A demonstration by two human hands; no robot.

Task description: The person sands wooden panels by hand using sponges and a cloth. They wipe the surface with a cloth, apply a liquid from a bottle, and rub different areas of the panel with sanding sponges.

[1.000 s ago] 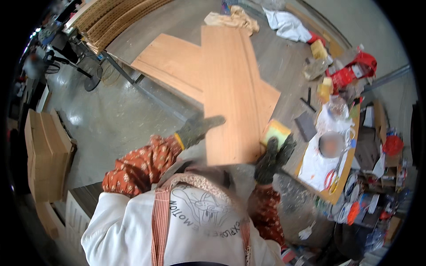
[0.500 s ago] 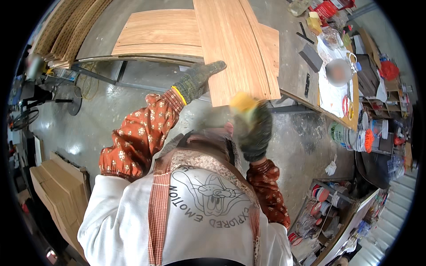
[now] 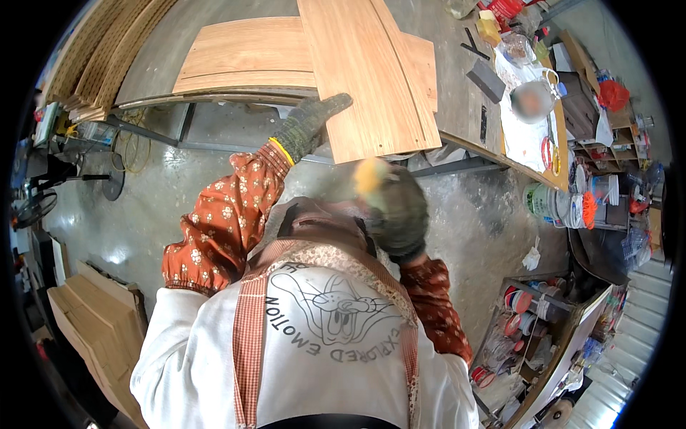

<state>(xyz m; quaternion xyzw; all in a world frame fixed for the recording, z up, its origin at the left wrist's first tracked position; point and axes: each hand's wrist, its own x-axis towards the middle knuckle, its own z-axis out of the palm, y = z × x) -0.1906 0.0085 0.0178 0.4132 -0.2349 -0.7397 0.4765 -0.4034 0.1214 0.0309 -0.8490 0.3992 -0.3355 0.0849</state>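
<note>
A long light-wood board with a groove along its right side slants toward me, its near end jutting past the table edge. My left hand, in a dark knit glove, grips its left edge, thumb on top and fingers beneath, out of sight. Under it, crosswise, lies a second wood board of the same colour. My gloved right hand is closed on a yellow sponge, just off the board's near end; both are smeared by motion.
Stacked perforated brown panels stand at the table's far left. A dark grey block and red-handled scissors lie to the right. Buckets sit below there, with a cluttered shelf nearer. Folded cardboard leans at left.
My right hand has drawn the sponge back toward me, off the board's near end. The left hand keeps its grip, and the whole view has shifted slightly.
</note>
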